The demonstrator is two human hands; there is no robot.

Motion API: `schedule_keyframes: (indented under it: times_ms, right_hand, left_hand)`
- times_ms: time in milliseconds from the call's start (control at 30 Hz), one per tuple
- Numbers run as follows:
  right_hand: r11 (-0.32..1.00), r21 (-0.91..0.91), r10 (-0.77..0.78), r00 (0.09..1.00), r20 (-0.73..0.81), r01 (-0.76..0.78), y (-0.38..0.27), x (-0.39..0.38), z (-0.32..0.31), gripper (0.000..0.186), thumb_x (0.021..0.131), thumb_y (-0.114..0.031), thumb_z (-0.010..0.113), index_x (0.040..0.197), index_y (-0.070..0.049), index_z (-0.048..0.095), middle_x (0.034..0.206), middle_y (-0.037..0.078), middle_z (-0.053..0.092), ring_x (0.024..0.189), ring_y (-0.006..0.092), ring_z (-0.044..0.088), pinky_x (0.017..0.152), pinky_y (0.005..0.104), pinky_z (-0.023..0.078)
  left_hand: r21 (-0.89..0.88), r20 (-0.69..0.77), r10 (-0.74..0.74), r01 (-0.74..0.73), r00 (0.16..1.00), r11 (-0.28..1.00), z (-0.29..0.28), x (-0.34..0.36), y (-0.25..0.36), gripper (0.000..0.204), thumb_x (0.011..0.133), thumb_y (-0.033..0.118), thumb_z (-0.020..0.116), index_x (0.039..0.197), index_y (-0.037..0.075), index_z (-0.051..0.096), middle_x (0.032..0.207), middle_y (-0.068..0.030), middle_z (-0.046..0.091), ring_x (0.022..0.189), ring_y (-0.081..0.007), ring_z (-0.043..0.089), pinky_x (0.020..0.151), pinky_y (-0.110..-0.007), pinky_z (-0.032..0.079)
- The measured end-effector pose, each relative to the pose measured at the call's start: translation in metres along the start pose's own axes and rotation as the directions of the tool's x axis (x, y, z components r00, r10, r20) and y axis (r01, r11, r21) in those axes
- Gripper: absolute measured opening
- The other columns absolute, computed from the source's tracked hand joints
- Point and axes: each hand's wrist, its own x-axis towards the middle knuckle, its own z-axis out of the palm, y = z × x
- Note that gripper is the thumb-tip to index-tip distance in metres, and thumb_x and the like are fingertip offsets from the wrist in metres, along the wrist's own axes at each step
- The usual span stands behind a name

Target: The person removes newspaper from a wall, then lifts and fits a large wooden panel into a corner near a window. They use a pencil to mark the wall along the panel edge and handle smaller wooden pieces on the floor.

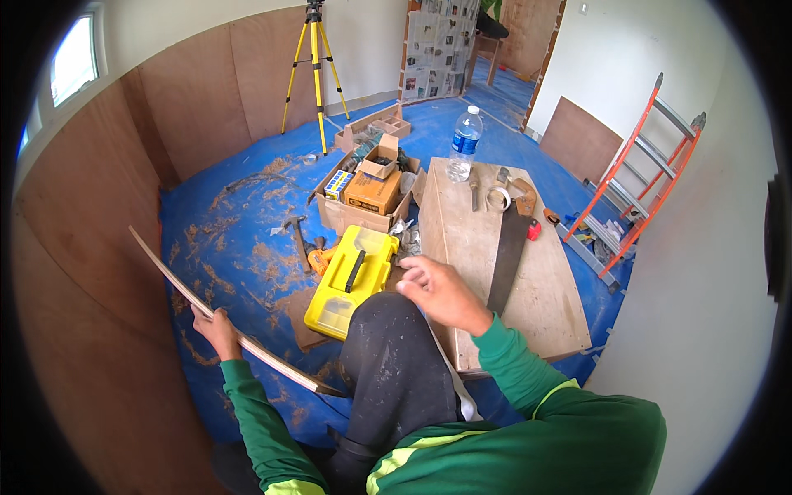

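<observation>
My left hand [216,332] is closed around a long, thin plywood strip [268,356], holding it on edge at the left. One end of the strip reaches toward the wooden wall panels; the other comes close to my knee. Over my bent knee, my right hand [445,293] hovers with its fingers loosely bent and apart, and nothing shows in it. Just left of that hand lies a yellow toolbox [334,299] with a black handle and clear lid compartments. A handsaw [510,252] rests on the wooden box [544,305] to the right.
On the box stand a water bottle [466,142], a tape roll [497,199] and a red tape measure [534,230]. A hammer [299,243], an orange power tool [320,260] and a filled carton [355,216] sit on the shaving-strewn blue sheet. Beyond are a yellow tripod [316,74] and an orange ladder [639,186].
</observation>
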Motion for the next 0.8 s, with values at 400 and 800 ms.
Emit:
schedule_keyframes:
  times_ms: [400, 800]
  right_hand:
    - [0.888, -0.459, -0.053, 0.995, -0.079, 0.011, 0.094, -0.028, -0.006, 0.038, 0.097, -0.023, 0.072, 0.126, 0.000, 0.065, 0.118, 0.016, 0.068, 0.112, 0.0317, 0.066, 0.096, 0.0438, 0.051]
    - [0.680, -0.732, -0.019, 0.999, 0.031, 0.036, 0.091, -0.035, 0.020, 0.034, 0.099, -0.036, 0.068, 0.116, -0.007, 0.070, 0.113, 0.010, 0.067, 0.114, 0.0296, 0.058, 0.093, 0.0483, 0.036]
  left_hand:
    - [-0.027, 0.032, -0.032, 0.033, 0.999, 0.999, -0.001, 0.005, -0.007, 0.085, 0.085, 0.001, 0.056, 0.165, -0.003, 0.028, 0.152, -0.0241, 0.035, 0.128, -0.0322, 0.050, 0.110, -0.038, 0.041]
    - [-0.125, 0.069, -0.132, 0.140, 0.989, 0.982, -0.003, -0.007, 0.008, 0.085, 0.087, 0.011, 0.065, 0.164, 0.004, 0.032, 0.153, -0.0233, 0.035, 0.127, -0.0333, 0.053, 0.108, -0.043, 0.044]
